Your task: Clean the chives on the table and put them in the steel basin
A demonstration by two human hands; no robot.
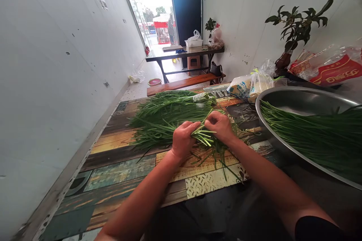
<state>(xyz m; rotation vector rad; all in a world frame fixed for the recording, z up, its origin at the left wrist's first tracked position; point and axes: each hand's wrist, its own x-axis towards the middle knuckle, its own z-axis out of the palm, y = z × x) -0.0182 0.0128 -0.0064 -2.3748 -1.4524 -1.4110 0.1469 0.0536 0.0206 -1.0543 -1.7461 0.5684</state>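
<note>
A big pile of long green chives (166,115) lies across the patterned table (118,175). My left hand (182,140) is closed around a small bunch of chive stalks (204,136), their cut pale ends pointing right. My right hand (220,125) is closed in a pinch on the same bunch, just above those ends. Loose trimmings lie under both hands. To the right stands a large steel basin (299,99) holding more chives (316,133).
Behind the basin sit a tied plastic bag (250,83), a potted plant (295,32) and red packaging (335,69). A white wall runs along the left. Farther back are a wooden bench (181,83), another table (183,52) and an open doorway.
</note>
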